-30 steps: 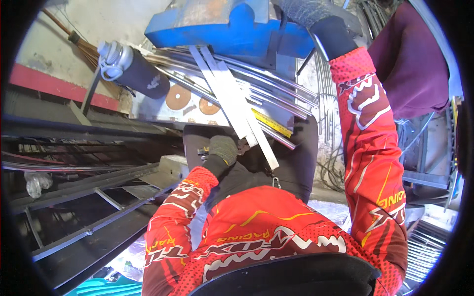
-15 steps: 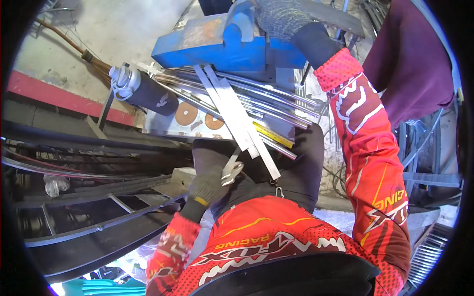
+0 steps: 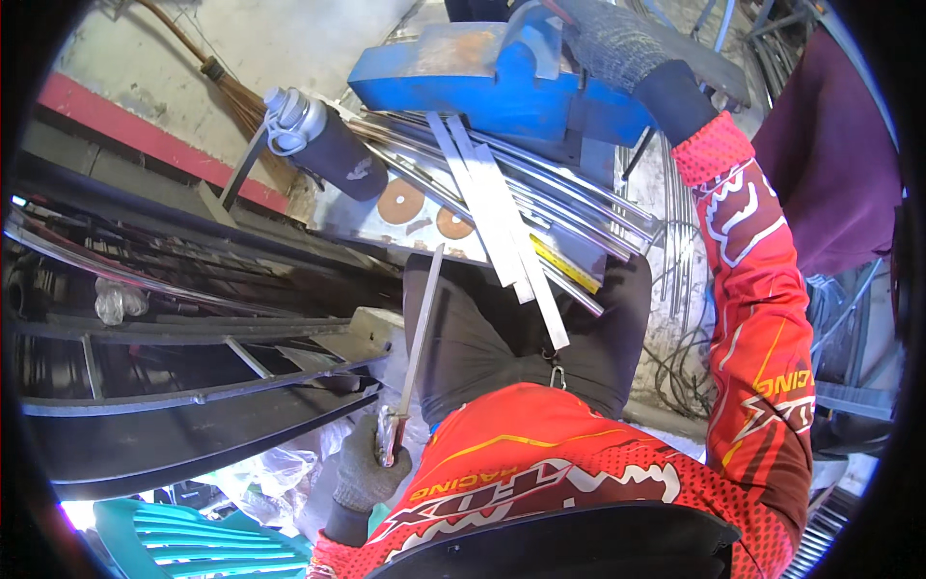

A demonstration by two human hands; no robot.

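My left hand (image 3: 371, 468), in a grey knit glove, is closed round the lower end of a long, flat metal bar (image 3: 420, 338). The bar stands tilted in front of my left thigh, its far tip near the worktable's edge. At the top, my gloved right hand (image 3: 622, 43) lies at the blue machine (image 3: 458, 72); its fingers are mostly hidden. Several flat silver bars (image 3: 492, 207) lie across round metal rods (image 3: 579, 203) on the low table (image 3: 333, 220), reaching over my lap. A yellow tape-like strip (image 3: 564, 262) lies beside them.
A dark bottle with a grey lid (image 3: 328, 145) and two brown discs (image 3: 400, 201) are on the table's left side. Dark metal frames (image 3: 193, 396) stand to the left, a teal plastic chair (image 3: 193, 540) at lower left. A broom (image 3: 236, 92) leans beyond the bottle.
My left hand has drawn back toward my left hip, and the flat bar it holds now stands apart from the others. The view has shifted, and my right hand remains at the blue machine.
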